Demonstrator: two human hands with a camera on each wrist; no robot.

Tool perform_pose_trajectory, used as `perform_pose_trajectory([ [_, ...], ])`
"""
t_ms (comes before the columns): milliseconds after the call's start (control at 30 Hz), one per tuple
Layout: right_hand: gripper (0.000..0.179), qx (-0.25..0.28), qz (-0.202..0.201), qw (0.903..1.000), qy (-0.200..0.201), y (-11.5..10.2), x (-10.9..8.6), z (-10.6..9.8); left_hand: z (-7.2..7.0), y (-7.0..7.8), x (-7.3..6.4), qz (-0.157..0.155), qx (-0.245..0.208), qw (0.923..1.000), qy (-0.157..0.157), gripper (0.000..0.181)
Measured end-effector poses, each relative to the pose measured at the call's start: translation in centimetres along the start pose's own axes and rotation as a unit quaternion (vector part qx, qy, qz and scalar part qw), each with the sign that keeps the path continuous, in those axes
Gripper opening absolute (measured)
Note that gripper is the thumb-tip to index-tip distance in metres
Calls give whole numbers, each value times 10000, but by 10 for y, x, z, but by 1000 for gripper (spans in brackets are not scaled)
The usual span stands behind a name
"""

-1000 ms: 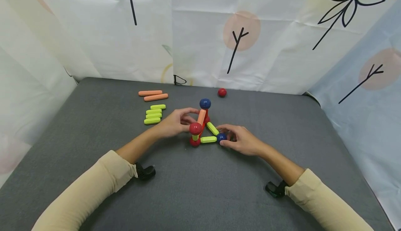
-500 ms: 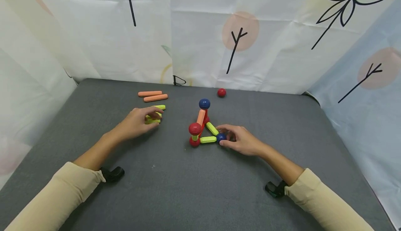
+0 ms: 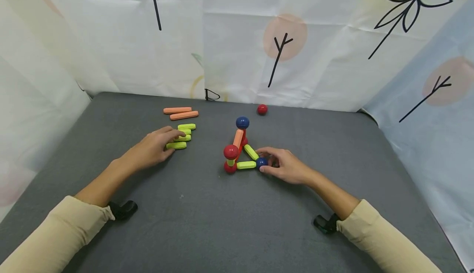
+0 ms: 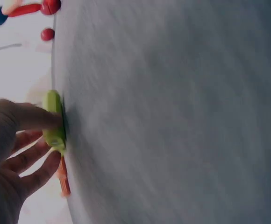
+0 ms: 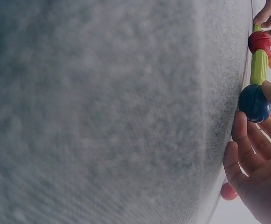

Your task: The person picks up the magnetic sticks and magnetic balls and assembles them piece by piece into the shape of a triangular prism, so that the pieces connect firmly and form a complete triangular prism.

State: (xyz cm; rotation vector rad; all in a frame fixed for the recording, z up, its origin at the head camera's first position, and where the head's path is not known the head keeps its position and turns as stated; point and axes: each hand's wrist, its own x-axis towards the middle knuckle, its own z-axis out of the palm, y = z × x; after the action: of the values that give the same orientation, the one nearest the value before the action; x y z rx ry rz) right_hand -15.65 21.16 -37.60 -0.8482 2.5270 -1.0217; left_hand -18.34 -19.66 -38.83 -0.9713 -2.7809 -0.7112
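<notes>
My left hand (image 3: 153, 147) is at a group of yellow-green magnetic rods. Its thumb lies against the nearest yellow-green rod (image 4: 53, 100), with the fingers curled on the far side. Fingers partly cover the other yellow-green rods (image 3: 187, 126). My right hand (image 3: 285, 166) pinches a blue ball (image 5: 254, 103) between thumb and fingers at the right corner of a magnetic stick-and-ball structure. Two yellow-green rods run from that ball to red balls. In the structure, a peach rod (image 3: 238, 138) slopes between an upper red ball (image 3: 231, 152) and an upper blue ball (image 3: 242, 122).
Two peach rods (image 3: 184, 115) lie behind the yellow-green ones. A loose red ball (image 3: 262, 109) rests near the back edge of the grey table (image 3: 237, 232). A printed white cloth (image 3: 237, 38) hangs behind the table.
My left hand has left the structure and moved left to the yellow-green rods. The nearest rod has shifted slightly left and toward me. My right hand stays on the blue ball.
</notes>
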Motion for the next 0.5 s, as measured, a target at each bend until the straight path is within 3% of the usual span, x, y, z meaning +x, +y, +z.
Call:
perform_pose_trajectory([
  [100, 47, 9, 19, 10000, -27, -1, 0, -1, 1, 9, 8, -263, -874, 9955, -245, 49],
  [167, 47, 26, 32, 10000, -42, -1, 1, -1, 1, 18, 16, -653, -1781, 9808, -447, 52],
  [233, 47, 42, 35, 10000, -51, -1, 1, -1, 0, 28, 24, -1121, -2831, 9506, -601, 55],
  [300, 48, 46, 30, 10000, -59, -1, 1, -1, -1, 40, 34, -1588, -3733, 9117, -651, 57],
  [400, 48, 54, 33, 10000, -68, -1, 2, -1, -3, 59, 48, -2023, -4639, 8603, -613, 61],
  [433, 48, 55, 34, 10000, -69, -1, 2, -1, -3, 65, 53, -2095, -4829, 8482, -586, 61],
  [500, 48, 48, 39, 10000, -66, -1, 2, -1, -3, 75, 62, -2155, -5074, 8324, -569, 63],
])
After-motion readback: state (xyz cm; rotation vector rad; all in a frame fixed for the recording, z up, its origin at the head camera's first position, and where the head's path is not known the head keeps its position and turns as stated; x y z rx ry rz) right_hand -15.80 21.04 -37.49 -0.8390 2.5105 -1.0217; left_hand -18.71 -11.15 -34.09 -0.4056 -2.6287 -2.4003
